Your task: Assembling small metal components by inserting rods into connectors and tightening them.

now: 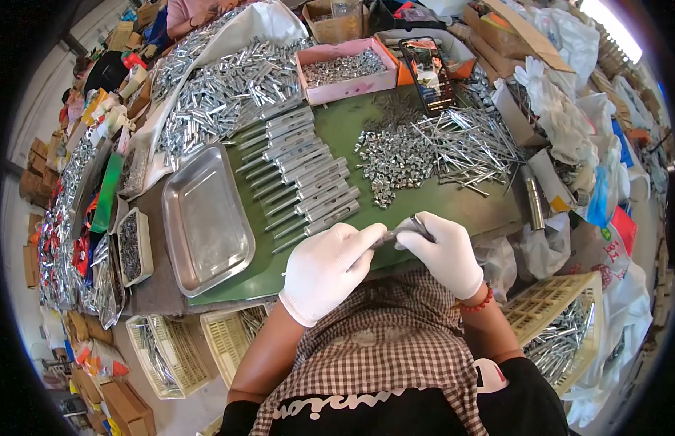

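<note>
Both my hands wear white gloves and meet over the table's near edge. My left hand (328, 267) is closed round a slotted metal cylinder (385, 238), most of it hidden by the glove. At the other end of that cylinder my right hand (440, 251) pinches with thumb and fingers; any small part there is too covered to make out. Just beyond lies a slanting row of similar slotted metal cylinders (308, 174) with thin pointed rods. Farther right are a heap of small metal pieces (397, 156) and a pile of long metal pins (472, 145).
A bare metal tray (206, 221) sits left on the green tabletop (417, 211). Behind are heaped metal tubes (239, 87), a pink box (348, 89) of small parts and a propped phone (427, 76). A metal cylinder (532, 200) stands right. Plastic crates (170, 356) flank me below.
</note>
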`<state>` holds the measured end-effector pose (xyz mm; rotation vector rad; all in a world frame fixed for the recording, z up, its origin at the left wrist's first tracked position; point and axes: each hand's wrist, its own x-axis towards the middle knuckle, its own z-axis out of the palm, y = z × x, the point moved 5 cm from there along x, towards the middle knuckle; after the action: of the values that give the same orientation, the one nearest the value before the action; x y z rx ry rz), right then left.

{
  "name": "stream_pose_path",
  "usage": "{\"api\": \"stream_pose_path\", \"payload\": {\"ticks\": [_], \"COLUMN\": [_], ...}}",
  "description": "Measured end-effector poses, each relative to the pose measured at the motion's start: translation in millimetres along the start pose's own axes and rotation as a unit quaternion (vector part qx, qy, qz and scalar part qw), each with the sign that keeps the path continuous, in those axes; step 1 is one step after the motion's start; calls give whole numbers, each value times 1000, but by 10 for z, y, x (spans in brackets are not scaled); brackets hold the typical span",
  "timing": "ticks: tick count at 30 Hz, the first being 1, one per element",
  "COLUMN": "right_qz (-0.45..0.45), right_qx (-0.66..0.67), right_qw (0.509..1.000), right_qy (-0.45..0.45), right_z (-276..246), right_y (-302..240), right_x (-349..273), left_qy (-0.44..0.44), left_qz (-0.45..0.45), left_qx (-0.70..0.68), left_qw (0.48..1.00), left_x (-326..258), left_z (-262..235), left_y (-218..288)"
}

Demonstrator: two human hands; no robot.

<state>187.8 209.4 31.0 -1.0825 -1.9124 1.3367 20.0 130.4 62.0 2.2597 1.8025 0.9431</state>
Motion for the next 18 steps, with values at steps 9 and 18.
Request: {"api": "stream_pose_path", "payload": {"ticks": [9, 18], "right_qz": [40, 29], "right_qx": [24, 36], "right_qw": [999, 999], "right_qy": [-24, 0], "right_z": [23, -2], "right_y": [-12, -22], "right_x": [37, 19], "left_qy": [-21, 0], "left_qz": [-32, -43], "left_qx": [16, 4], "left_qw": [999, 999], "left_x": [27, 12], "left_z": [-19, 4], "left_y": [11, -12]}}
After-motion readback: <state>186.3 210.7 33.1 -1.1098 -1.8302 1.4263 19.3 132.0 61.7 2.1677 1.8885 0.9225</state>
